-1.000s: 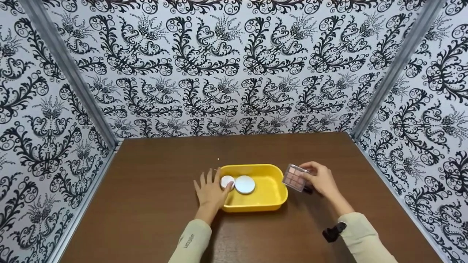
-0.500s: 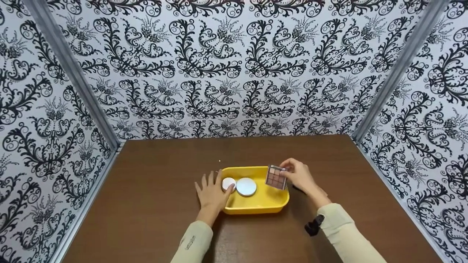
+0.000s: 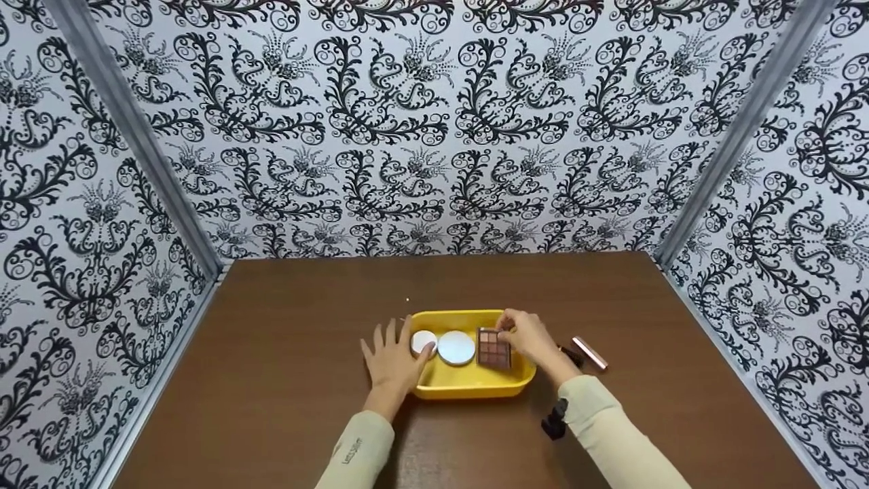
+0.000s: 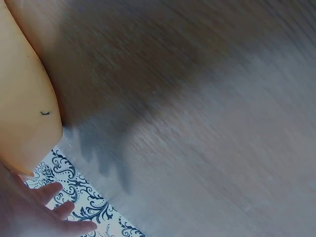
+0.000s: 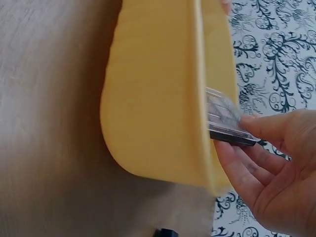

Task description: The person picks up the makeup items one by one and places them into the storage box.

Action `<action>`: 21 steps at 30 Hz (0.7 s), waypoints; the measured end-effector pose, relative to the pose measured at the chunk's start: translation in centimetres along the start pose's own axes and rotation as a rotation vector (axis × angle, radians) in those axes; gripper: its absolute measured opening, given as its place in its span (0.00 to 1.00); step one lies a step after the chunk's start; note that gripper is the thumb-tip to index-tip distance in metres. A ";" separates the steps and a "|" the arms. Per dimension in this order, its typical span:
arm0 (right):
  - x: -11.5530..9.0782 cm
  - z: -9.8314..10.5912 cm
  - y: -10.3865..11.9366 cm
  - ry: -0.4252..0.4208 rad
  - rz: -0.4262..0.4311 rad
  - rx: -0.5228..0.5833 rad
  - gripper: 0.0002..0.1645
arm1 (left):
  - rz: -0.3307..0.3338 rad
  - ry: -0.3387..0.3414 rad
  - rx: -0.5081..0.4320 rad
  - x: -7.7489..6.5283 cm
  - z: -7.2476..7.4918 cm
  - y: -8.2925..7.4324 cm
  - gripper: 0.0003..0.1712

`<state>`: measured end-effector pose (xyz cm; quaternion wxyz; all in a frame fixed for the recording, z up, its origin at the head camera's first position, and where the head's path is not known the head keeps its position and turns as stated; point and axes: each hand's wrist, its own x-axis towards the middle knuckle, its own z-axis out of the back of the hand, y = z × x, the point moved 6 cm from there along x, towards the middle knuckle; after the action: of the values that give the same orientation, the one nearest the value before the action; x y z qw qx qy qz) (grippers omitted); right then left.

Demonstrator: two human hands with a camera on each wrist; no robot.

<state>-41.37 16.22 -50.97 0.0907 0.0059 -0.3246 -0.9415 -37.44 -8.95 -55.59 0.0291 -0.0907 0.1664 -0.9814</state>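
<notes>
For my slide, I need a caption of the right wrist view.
The right hand holds a palette, partly hidden behind the yellow tray.

Closed in on three sides by white walls (image 3: 434,136) with a black floral scroll pattern. Edged at both back corners by grey posts (image 3: 743,129). Spread below with a brown wood-grain tabletop (image 3: 292,367), faintly shiny toward the front.

The table (image 3: 292,380) in front of me is brown wood, with a dull shine close to me. A yellow tray (image 3: 468,392) sits flat on it, long side towards me. To my right of that lies a shiny pink tube (image 3: 589,353), slanted, just beside a black thing (image 3: 572,355) I can't make out clearly.
</notes>
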 end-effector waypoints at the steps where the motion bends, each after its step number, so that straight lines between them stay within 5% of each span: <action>1: 0.0 -0.2 0.0 -0.001 0.003 -0.015 0.02 | 0.001 0.002 -0.002 0.0 0.0 0.0 0.44; 7: 0.0 -0.9 0.3 -0.025 0.003 -0.093 0.05 | -0.001 0.000 -0.002 0.1 0.0 0.1 0.44; 12: -0.3 -1.5 0.5 -0.014 0.089 -0.150 0.01 | 0.002 0.001 0.014 0.2 -0.1 0.1 0.45; 21: -0.9 -3.1 1.2 0.126 0.233 -0.233 0.14 | -0.003 0.016 0.027 0.0 0.2 0.0 0.45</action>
<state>-40.10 13.54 -52.73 0.2196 0.0167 -0.2054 -0.9536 -37.40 -8.97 -55.43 0.0278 -0.0828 0.1532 -0.9843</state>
